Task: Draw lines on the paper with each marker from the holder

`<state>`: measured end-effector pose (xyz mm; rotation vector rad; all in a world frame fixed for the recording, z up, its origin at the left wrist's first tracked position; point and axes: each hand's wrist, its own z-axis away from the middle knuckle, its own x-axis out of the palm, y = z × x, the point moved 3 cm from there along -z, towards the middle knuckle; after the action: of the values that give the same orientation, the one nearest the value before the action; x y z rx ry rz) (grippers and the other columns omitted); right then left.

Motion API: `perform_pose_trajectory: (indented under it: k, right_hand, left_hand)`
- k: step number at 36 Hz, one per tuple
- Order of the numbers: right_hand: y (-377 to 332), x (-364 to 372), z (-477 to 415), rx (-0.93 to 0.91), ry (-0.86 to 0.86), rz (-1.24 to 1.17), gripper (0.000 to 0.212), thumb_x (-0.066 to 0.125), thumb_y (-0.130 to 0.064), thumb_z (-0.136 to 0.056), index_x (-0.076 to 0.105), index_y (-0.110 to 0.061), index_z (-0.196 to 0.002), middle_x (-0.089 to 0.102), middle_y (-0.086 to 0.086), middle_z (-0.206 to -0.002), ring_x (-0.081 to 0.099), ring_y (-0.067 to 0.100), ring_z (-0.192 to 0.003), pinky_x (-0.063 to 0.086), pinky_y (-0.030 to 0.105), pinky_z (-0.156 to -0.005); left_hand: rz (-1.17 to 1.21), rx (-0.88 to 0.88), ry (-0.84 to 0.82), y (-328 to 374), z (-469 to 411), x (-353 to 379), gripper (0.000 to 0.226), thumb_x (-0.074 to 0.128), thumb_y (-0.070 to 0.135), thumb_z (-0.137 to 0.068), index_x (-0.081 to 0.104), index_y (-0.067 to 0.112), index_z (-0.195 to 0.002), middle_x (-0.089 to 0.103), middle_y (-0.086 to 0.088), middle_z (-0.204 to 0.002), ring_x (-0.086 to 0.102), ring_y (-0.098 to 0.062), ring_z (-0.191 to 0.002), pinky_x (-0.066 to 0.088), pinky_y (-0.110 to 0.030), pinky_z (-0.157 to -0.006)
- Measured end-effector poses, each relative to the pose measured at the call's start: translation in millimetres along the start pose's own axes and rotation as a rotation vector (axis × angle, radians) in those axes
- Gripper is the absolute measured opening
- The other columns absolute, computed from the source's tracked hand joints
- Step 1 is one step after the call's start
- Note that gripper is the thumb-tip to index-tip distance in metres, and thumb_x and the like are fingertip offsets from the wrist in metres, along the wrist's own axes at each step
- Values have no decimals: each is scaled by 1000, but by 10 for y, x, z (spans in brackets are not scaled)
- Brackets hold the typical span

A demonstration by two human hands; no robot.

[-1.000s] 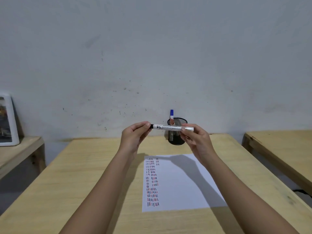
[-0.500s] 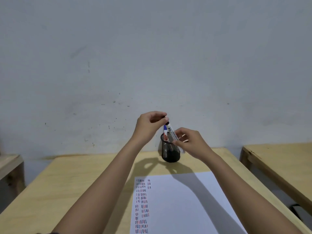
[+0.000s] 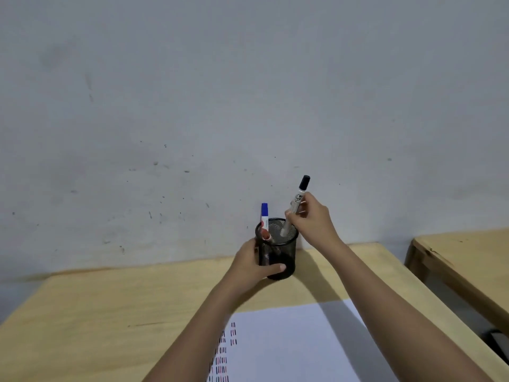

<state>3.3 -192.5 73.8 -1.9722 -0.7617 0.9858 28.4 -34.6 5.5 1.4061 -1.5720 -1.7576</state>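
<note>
Here right hand [image 3: 312, 220] lowers black marker [image 3: 296, 206] — seemingly into holder [image 3: 286, 255].

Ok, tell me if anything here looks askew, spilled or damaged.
Nothing stands out. The left hand steadies the upright holder while the right hand lowers the black marker into it. The paper lies flat on the table.
</note>
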Motion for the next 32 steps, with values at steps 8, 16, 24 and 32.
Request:
perform_pose_trajectory:
  k: [8, 16, 24, 32]
  right_hand:
    - [104, 82, -84, 5, -56, 100, 21, 60, -23, -86, 66, -4, -86, 64, 13, -76, 54, 19, -67, 43, 28, -63]
    - [157, 67, -84, 45, -96, 154, 19, 72, -12, -75, 66, -3, -90, 59, 4, -75, 54, 16, -70, 49, 33, -74]
    - [143, 78, -31, 40, -87, 220, 22, 76, -8, -69, 64, 1, -85, 53, 3, -67, 48, 14, -63, 42, 27, -62]
    - [99, 78, 13, 32, -56, 223, 16, 74, -7, -71, 59, -10, -75, 52, -4, -63, 50, 13, -62, 40, 20, -56]
  left_hand:
    - [32, 58, 127, -149, -177, 127, 60, 88, 30, -55, 53, 27, -103, 64, 11, -104, 60, 2, -95, 45, -10, -73]
    - [30, 27, 111, -229, -198, 116, 67, 88, 36, -53, 54, 25, -110, 63, 7, -113, 60, -8, -105, 49, -24, -87]
    - [34, 27, 104, -207, -185, 132, 64, 86, 37, -55, 54, 25, -109, 62, 5, -114, 60, -8, -104, 48, -21, -82]
    - [-7, 17, 95, -184, -190, 130, 66, 84, 43, -52, 55, 25, -109, 63, 5, -112, 61, -10, -104, 51, -29, -89]
